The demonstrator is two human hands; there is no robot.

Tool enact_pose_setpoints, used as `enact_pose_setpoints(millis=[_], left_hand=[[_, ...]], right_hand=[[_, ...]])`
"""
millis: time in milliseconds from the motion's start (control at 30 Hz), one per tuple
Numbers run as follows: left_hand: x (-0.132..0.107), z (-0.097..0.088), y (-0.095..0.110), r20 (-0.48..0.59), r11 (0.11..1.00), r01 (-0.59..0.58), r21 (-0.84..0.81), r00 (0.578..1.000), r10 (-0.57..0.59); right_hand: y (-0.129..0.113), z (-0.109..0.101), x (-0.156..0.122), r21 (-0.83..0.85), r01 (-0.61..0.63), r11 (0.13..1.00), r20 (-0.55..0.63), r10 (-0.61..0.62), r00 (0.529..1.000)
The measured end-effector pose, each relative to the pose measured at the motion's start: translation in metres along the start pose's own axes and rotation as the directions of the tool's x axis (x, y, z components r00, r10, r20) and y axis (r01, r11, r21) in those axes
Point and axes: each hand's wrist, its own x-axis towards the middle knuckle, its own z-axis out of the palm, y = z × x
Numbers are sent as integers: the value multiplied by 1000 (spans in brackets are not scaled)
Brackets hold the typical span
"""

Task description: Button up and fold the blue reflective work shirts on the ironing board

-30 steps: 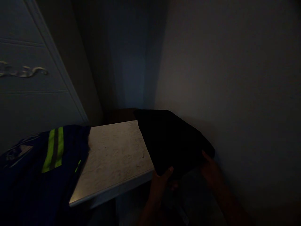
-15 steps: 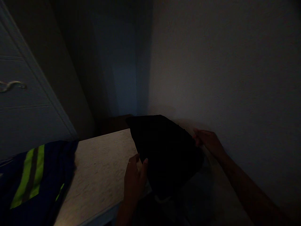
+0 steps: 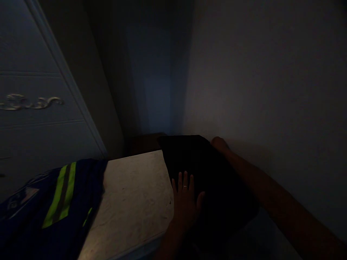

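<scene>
A black cloth (image 3: 211, 184) lies over the right part of a pale, mottled board-like surface (image 3: 135, 195); it is too dark to make out what kind of garment or fabric it is. My left hand (image 3: 185, 202) rests flat on its left side, fingers spread, a ring on one finger. Up at the cloth's far right edge, by the wall, is my right hand (image 3: 221, 144). Its fingers are hidden in the dark, so its grip does not show. On the left end of the surface lies a navy garment (image 3: 89, 184) with yellow-green and grey stripes.
A grey wall (image 3: 265, 90) rises close along the right side. At the left stands a cabinet or door panel (image 3: 35, 144) with an ornate moulding (image 3: 32, 103). A dark brown object (image 3: 143, 141) sits in the corner behind the surface. The room is dim.
My left hand has gone from holding the cloth's left edge to lying flat on it. My right hand has moved closer along the far edge. The cloth now lies flatter, and the view has shifted left.
</scene>
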Motion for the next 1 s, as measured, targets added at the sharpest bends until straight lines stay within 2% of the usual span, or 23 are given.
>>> enact_pose_setpoints(millis=[167, 233, 333, 367, 400, 467, 500, 533, 567, 633, 700, 867, 1000], left_hand=[[-7, 1, 5, 19, 998, 28, -48, 999, -27], [-7, 1, 7, 20, 998, 39, -50, 999, -38], [-10, 2, 10, 22, 998, 40, -41, 999, -39], [-11, 2, 11, 22, 999, 39, -35, 999, -39], [-12, 3, 12, 22, 999, 41, -29, 999, -40], [-16, 3, 14, 34, 999, 44, -23, 999, -43], [-18, 3, 15, 46, 999, 41, -25, 998, -40], [-21, 1, 15, 60, 999, 38, -30, 998, -37], [-24, -1, 16, 73, 998, 39, -38, 997, -36], [-30, -7, 18, 101, 997, 39, -63, 994, -33], [-36, -15, 20, 143, 995, 37, -91, 989, -24], [-47, -36, 23, 244, 985, 46, -165, 970, -4], [-66, -58, 10, 299, 951, 42, -305, 953, 54]], right_hand=[[6, -13, 7, -66, 82, 994, -78, -87, 993], [-6, -13, 8, -82, 149, 985, -108, -157, 982], [-47, -1, 5, -80, 307, 948, -101, -314, 944], [-66, 7, 3, -69, 399, 914, -87, -404, 911], [-86, 15, 1, -52, 510, 858, -70, -513, 856], [-126, 36, -5, 5, 731, 682, -24, -731, 682], [-144, 48, -8, 37, 806, 591, 11, -806, 591], [-159, 60, -10, 62, 844, 532, 64, -847, 529], [-171, 72, -11, 74, 853, 517, 132, -853, 506], [-184, 93, -13, 68, 833, 550, 273, -813, 514], [-184, 110, -12, 40, 814, 580, 354, -770, 531], [-170, 133, -6, -38, 820, 571, 359, -758, 544], [-167, 142, -1, -90, 836, 541, 339, -773, 536]])
